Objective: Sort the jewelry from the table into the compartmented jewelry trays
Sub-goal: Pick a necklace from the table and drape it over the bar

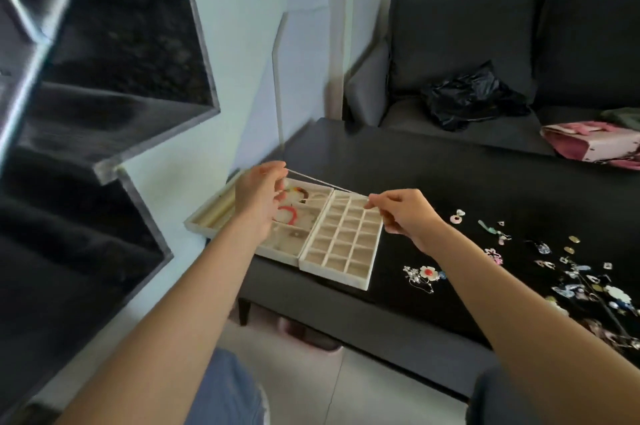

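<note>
Both hands are raised over the trays at the worktop's left edge: a thin pale chain [325,184] is pinched taut between the left hand [258,204] and the right hand [403,213]. Loose jewelry [575,272] lies toward the right edge (no writing is legible). A many-celled tray [341,244] sits beside a tray with larger cells [294,237].

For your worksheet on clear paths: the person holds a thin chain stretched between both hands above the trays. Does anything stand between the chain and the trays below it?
Nothing visible does. The chain hangs taut between the left hand and right hand, with only open air down to the trays.
</note>
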